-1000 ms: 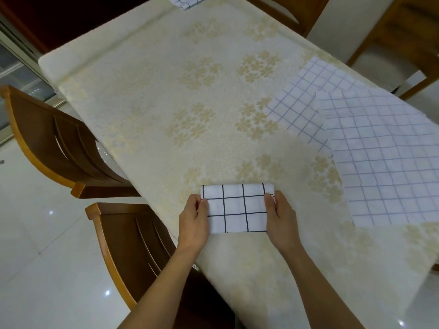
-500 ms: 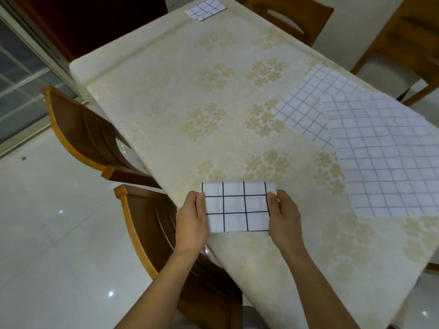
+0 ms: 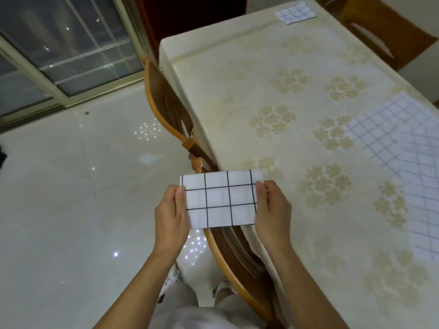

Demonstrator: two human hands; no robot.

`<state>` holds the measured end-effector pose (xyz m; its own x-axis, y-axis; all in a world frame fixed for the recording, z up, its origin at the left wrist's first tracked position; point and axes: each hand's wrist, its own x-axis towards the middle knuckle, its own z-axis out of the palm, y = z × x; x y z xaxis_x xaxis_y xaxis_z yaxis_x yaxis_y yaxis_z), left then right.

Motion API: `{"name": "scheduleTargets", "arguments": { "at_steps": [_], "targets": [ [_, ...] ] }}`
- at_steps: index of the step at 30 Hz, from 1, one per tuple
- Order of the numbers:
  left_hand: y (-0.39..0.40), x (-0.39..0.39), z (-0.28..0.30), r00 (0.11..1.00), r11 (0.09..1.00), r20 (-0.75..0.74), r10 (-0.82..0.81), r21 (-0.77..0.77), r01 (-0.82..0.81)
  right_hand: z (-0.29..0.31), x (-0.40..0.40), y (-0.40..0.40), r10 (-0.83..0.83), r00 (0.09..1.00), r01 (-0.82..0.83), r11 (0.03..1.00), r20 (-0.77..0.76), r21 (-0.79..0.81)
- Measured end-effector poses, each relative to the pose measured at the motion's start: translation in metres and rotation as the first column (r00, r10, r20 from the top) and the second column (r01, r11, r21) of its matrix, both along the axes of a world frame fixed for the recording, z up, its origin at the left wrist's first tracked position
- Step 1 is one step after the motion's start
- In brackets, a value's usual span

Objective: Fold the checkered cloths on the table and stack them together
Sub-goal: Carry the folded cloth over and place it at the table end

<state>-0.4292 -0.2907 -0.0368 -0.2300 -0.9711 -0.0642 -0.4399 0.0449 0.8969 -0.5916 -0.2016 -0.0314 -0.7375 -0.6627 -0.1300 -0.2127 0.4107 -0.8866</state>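
I am watching the folded checkered cloth being held up off the table, hanging in the air over the table's near-left edge and the back of a wooden chair tucked under it. The left hand is pinching the cloth's left short edge, thumb lying on top and fingers curled beneath it. The right hand is gripping the right short edge in the same way, thumb on top, fingers wrapped under. Between the two hands the cloth is staying flat and taut, a white rectangle crossed by thin dark lines, and I am seeing no part of it touching the tablecloth.

Two unfolded checkered cloths are lying spread at the table's right edge: one with bluish grid lines sitting farther up, and another overlapping it and running off the right side of the view. A small folded checkered cloth is resting at the table's far end, near the far-left corner. The cream tablecloth is showing a pale floral pattern.

A second wooden chair is standing along the table's left edge, and a third is sitting at the far-right corner. Glossy white floor tiles are reflecting ceiling lights, and a sliding glass door is filling the upper left.
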Motion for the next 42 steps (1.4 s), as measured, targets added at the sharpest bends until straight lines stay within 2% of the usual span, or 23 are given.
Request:
{"name": "scheduleTargets", "arguments": {
  "at_steps": [6,16,23,33,42],
  "targets": [
    [-0.042,0.09,-0.004,0.99,0.99,-0.027,0.141,0.035,-0.14,0.0,0.077,-0.062,0.131,0.983,-0.13,0.991,-0.13,0.018],
    [-0.131,0.257,-0.012,0.96,0.958,0.022,0.278,0.064,-0.279,-0.008,0.235,-0.175,0.294,0.955,-0.293,0.955,-0.032,0.039],
    [-0.181,0.334,-0.011,0.935,0.933,0.044,0.353,0.061,-0.355,-0.02,0.309,-0.237,0.348,0.936,-0.35,0.936,0.054,0.031],
    [-0.244,0.357,-0.02,0.879,0.872,0.038,0.476,0.107,-0.477,-0.016,0.332,-0.319,0.425,0.904,-0.427,0.904,0.042,0.029],
    [-0.374,0.341,-0.016,0.863,0.858,0.013,0.506,0.092,-0.505,-0.021,0.313,-0.458,0.464,0.882,-0.466,0.885,0.084,-0.003]
  ]
}}
